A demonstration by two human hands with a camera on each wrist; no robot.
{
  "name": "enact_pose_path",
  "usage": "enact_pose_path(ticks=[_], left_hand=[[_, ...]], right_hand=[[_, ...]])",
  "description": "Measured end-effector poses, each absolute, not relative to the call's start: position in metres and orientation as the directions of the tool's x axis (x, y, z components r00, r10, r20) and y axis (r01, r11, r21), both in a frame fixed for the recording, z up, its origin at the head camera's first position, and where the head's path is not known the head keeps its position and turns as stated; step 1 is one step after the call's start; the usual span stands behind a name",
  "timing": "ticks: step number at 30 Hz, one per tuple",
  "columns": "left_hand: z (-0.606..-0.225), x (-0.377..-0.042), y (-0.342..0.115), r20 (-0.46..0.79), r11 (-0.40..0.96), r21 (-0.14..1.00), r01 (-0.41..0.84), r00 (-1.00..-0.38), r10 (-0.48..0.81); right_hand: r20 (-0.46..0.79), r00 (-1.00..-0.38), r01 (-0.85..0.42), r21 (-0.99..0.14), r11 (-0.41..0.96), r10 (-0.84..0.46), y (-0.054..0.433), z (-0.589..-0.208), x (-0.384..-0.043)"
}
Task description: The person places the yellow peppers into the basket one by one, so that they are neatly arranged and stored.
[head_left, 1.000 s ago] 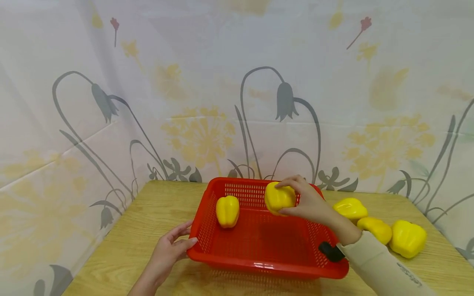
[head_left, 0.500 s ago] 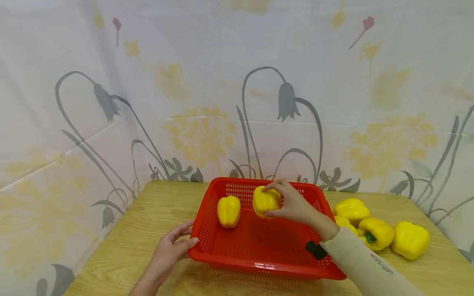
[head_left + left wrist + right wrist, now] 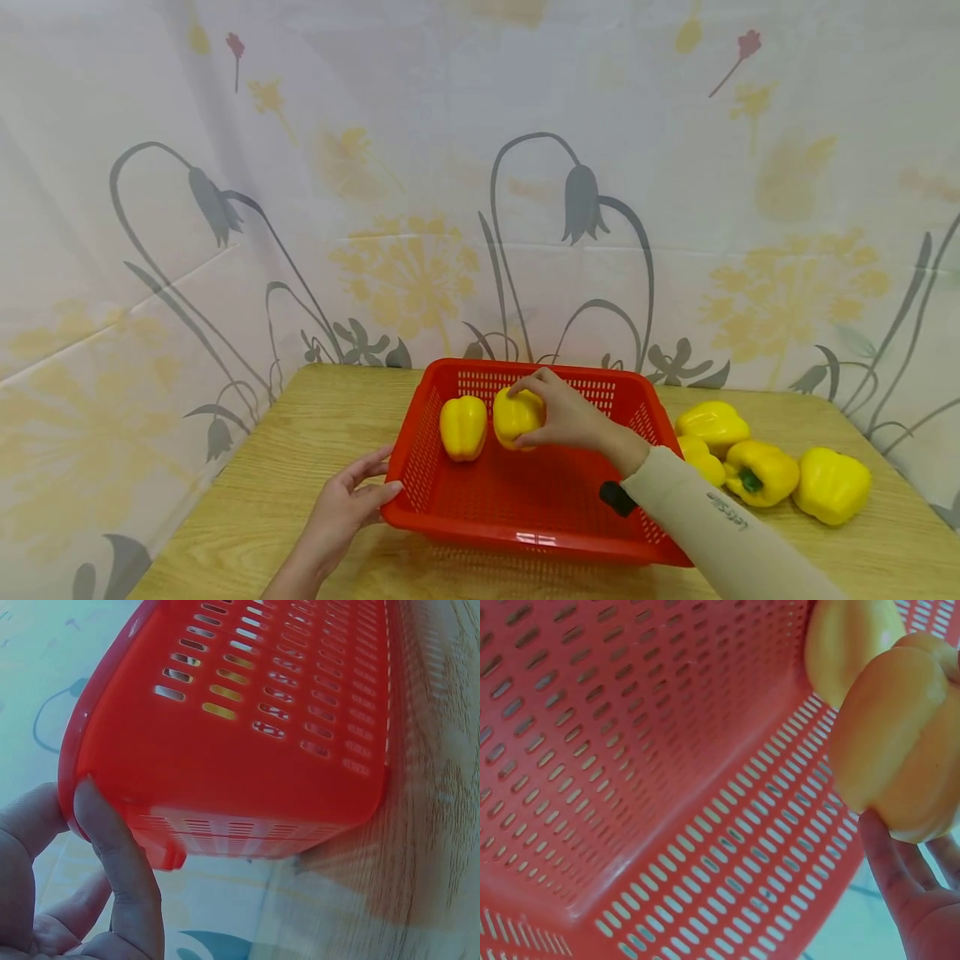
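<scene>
A red perforated plastic basket (image 3: 536,540) stands on the wooden table. My left hand (image 3: 341,507) grips its left rim, and the left wrist view shows the thumb and fingers (image 3: 124,862) at the rim's corner. Inside the basket, my right hand (image 3: 573,421) holds a yellow bell pepper (image 3: 513,418) between thumb and fingers. Just left of it, a second yellow bell pepper (image 3: 463,427) stands in the basket. In the right wrist view the held pepper (image 3: 892,742) partly overlaps that other pepper (image 3: 847,645).
Several more yellow bell peppers (image 3: 832,485) lie on the table (image 3: 330,417) to the right of the basket, close together. The right sleeve partly hides one. Behind the table hangs a flower-patterned cloth (image 3: 420,167). A dark device (image 3: 617,498) sits at the right wrist.
My right hand has moved left and slightly lower with the pepper, bringing it beside the other pepper in the basket. The left hand has stayed at the rim.
</scene>
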State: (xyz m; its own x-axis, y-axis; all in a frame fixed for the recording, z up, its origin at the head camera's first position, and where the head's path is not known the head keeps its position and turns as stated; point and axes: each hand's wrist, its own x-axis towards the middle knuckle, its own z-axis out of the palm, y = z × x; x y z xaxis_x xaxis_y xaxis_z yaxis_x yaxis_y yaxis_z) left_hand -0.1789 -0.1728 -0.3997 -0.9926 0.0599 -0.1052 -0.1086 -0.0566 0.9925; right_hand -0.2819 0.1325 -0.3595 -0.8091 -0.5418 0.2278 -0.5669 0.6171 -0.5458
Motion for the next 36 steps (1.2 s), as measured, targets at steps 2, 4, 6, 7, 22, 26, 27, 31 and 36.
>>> enact_pose_path(ticks=[2, 4, 6, 7, 22, 26, 27, 31, 36], left_hand=[[-0.399, -0.179, -0.172, -0.107, -0.055, 0.992, -0.11, -0.993, 0.056], [-0.399, -0.179, -0.172, -0.108, -0.055, 0.992, -0.111, -0.993, 0.052], [-0.398, -0.179, -0.171, -0.106, -0.052, 0.993, -0.108, -0.993, 0.047], [-0.398, -0.179, -0.171, -0.106, -0.054, 0.993, -0.109, -0.993, 0.045], [-0.399, -0.179, -0.172, -0.112, -0.053, 0.992, -0.114, -0.993, 0.04], [-0.399, -0.179, -0.172, -0.11, -0.055, 0.992, -0.112, -0.993, 0.039], [-0.399, -0.179, -0.171, -0.11, -0.054, 0.992, -0.112, -0.993, 0.038], [-0.399, -0.178, -0.171, -0.109, -0.055, 0.992, -0.111, -0.993, 0.037], [-0.399, -0.179, -0.17, -0.107, -0.06, 0.992, -0.11, -0.993, 0.039]], right_hand=[[0.209, -0.81, -0.563, -0.536, 0.629, -0.547, 0.13, -0.362, -0.283], [0.19, -0.815, -0.554, -0.531, 0.642, -0.547, 0.129, -0.364, -0.284], [0.173, -0.822, -0.543, -0.525, 0.655, -0.543, 0.128, -0.368, -0.285], [0.161, -0.825, -0.536, -0.525, 0.661, -0.541, 0.127, -0.37, -0.285], [-0.024, -0.82, -0.46, -0.568, 0.683, -0.572, 0.125, -0.384, -0.291], [-0.017, -0.813, -0.474, -0.56, 0.679, -0.581, 0.125, -0.383, -0.292], [-0.013, -0.817, -0.474, -0.555, 0.683, -0.577, 0.124, -0.383, -0.293], [0.002, -0.841, -0.451, -0.556, 0.698, -0.541, 0.122, -0.384, -0.296], [0.009, -0.856, -0.433, -0.558, 0.708, -0.517, 0.12, -0.386, -0.3]])
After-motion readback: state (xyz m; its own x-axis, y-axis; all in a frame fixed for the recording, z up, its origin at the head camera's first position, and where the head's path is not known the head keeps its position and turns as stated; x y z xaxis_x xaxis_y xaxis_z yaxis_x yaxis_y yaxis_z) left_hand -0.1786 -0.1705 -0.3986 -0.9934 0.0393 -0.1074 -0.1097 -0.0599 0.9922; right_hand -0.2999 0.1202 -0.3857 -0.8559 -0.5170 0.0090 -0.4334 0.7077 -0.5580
